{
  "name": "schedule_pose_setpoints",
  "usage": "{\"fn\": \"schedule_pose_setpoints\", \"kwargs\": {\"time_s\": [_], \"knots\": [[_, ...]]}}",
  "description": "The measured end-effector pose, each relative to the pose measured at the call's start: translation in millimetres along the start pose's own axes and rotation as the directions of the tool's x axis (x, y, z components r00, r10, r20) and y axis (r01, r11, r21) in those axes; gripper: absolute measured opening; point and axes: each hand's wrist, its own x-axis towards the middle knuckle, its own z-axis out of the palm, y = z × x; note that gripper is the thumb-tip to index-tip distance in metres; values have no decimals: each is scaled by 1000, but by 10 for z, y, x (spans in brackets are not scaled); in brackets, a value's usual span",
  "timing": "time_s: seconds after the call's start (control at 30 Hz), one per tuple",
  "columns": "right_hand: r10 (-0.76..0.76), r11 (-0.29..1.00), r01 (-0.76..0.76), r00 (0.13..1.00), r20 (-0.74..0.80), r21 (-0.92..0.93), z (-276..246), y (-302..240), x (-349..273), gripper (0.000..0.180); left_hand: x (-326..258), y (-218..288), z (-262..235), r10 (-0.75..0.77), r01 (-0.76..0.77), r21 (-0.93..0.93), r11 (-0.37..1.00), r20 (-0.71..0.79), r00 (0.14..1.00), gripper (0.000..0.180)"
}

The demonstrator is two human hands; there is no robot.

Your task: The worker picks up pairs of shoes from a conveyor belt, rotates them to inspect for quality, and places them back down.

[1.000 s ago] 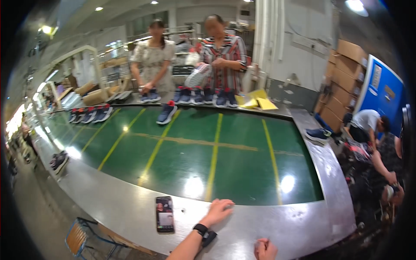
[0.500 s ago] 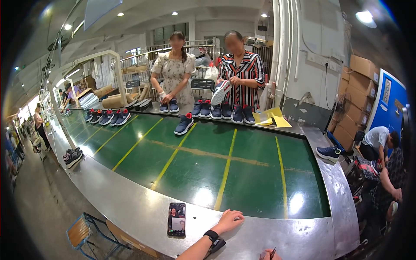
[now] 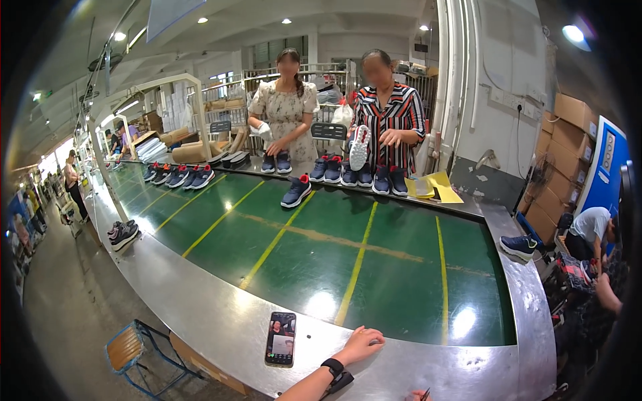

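Note:
My left hand (image 3: 361,344) lies on the metal rim (image 3: 428,364) beside the green conveyor belt, its fingers loosely stretched and resting at the edge. A dark band (image 3: 332,367) circles that wrist, and a dark object (image 3: 342,383) shows partly behind the forearm. Just left of the hand a phone (image 3: 280,339) lies face up with its screen lit. At the lower edge my right hand (image 3: 416,396) is mostly cut off; its fingers close on a thin dark pointed tool (image 3: 426,394) whose kind I cannot make out.
A navy sneaker (image 3: 296,192) sits on the belt (image 3: 321,267). Across it, two people handle more sneakers (image 3: 328,168). Single shoes stand on the right rim (image 3: 518,246) and left rim (image 3: 123,234). A wooden-topped stool (image 3: 126,347) is at lower left; another person (image 3: 590,230) bends at right.
The view has shifted, so the scene sits slightly farther right. Across the belt, one person's hand has come off the raised sneaker; the other person has lifted a gloved hand. My hands stay about where they were.

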Motion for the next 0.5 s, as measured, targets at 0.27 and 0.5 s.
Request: {"fn": "schedule_pose_setpoints", "kwargs": {"time_s": [0.27, 0.5], "knots": [[-23, 997, 25, 999, 27, -74, -37, -63, 10, 29, 61, -40, -29, -16, 18, -26, 1000, 59, 998, 16], [-47, 995, 48, 999, 10, -84, -4, 16, -65, 28, -31, -65, 54, -8, 7, 18, 1000, 64, 998, 22]]}}
